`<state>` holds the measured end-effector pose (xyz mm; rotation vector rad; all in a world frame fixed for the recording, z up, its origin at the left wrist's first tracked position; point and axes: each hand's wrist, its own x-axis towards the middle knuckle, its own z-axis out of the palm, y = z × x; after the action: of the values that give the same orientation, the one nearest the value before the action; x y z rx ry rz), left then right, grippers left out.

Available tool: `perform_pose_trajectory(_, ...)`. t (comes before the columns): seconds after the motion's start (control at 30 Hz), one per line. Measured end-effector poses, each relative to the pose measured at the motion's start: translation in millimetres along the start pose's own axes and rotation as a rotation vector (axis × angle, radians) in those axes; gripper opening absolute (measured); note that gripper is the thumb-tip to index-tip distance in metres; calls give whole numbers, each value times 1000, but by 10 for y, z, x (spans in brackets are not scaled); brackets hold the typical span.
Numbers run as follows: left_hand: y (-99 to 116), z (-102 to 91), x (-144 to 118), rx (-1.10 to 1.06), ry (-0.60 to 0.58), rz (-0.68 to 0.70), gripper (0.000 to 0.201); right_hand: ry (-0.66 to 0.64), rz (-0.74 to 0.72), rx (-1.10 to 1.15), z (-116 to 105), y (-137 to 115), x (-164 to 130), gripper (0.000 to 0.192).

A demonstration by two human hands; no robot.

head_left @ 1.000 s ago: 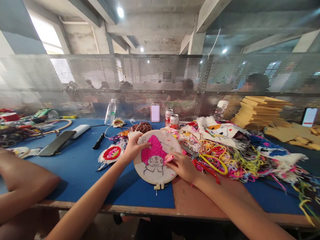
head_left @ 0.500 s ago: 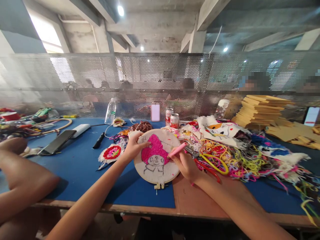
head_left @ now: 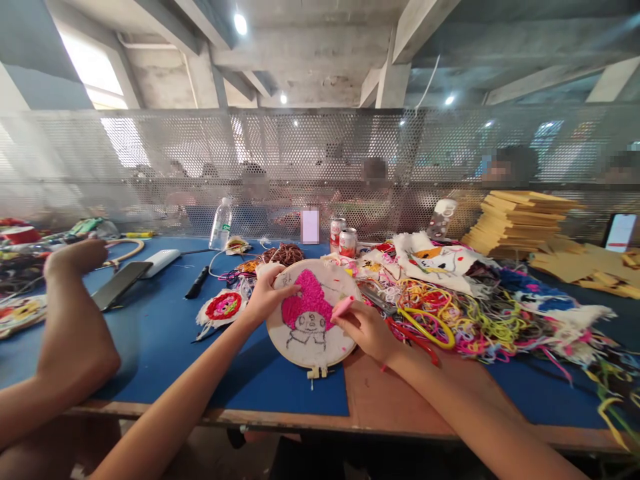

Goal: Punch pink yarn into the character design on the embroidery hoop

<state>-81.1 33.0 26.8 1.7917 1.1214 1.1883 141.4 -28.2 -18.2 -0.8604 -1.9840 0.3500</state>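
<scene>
My left hand [head_left: 270, 292] grips the upper left rim of a round embroidery hoop [head_left: 295, 357], its thumb lying over the cloth. White fabric in the hoop bears a character outline, with a hood filled in bright pink loops [head_left: 311, 288]. Between the fingers and thumb of my right hand [head_left: 367, 328] is a pink-handled punch needle [head_left: 344, 306], held against the right edge of the pink area. Its tip is hidden by my fingers. The hoop's clamp [head_left: 317, 373] points toward me at the bottom.
A tangled yarn heap [head_left: 450, 313] with scissors [head_left: 425, 327] lies right of the hoop. Behind stand two cans [head_left: 348, 243], a bottle [head_left: 221, 223] and a phone [head_left: 310, 227]. Stacked brown boards [head_left: 520, 220] are at far right. Another person's arm [head_left: 75, 320] rests on the left.
The punch needle's handle has tipped lower and to the left as my right hand shifted slightly. On the left, the other person's forearm has swung upward. My left hand keeps its hold.
</scene>
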Motion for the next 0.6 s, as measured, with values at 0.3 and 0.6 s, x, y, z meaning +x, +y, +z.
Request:
perform_pose_trajectory(0.3,-22,-16,5,-8,-11,18,35,-42,-84,-61,-83,-75,18,12)
perform_pose_trajectory(0.6,33,-24,-20,35,2,50,34,-126,-106,-125,-157,-79,18,11)
